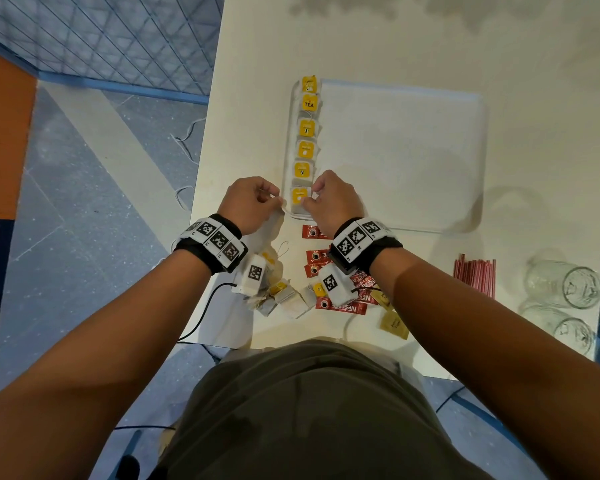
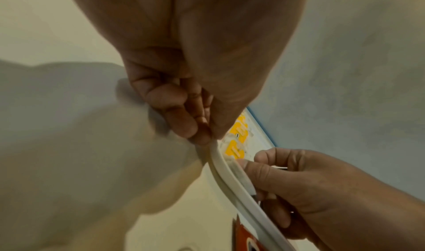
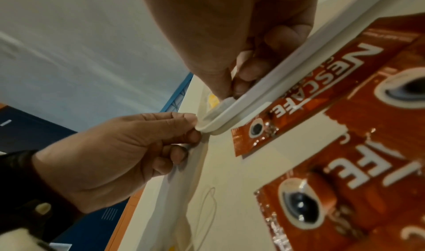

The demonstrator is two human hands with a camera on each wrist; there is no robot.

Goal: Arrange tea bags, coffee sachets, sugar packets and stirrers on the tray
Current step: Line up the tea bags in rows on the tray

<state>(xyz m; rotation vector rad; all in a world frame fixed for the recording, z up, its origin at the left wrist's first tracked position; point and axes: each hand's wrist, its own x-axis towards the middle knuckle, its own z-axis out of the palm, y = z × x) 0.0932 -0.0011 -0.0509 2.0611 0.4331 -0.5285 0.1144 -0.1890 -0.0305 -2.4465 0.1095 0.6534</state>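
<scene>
A white tray (image 1: pixel 395 150) lies on the table with a column of yellow-tagged tea bags (image 1: pixel 306 128) along its left side. Both hands are at its near left corner. My left hand (image 1: pixel 278 199) pinches the tray's corner rim (image 3: pixel 208 126) between thumb and forefinger. My right hand (image 1: pixel 307 199) pinches the paper edge of the nearest tea bag (image 1: pixel 298 197) with thumb and fingertips, just inside the rim (image 2: pixel 232 187). Another pale tea bag (image 3: pixel 179 200) with a loose string lies under the left hand; whether the hand holds it is hidden.
Red coffee sachets (image 1: pixel 340 306) and a heap of loose tea bags (image 1: pixel 284 299) lie near the table's front edge. Tan sugar packets (image 1: pixel 394 325) sit to their right, then red stirrers (image 1: pixel 475 277) and two glasses (image 1: pixel 565 284). The table's left edge runs close beside the left hand.
</scene>
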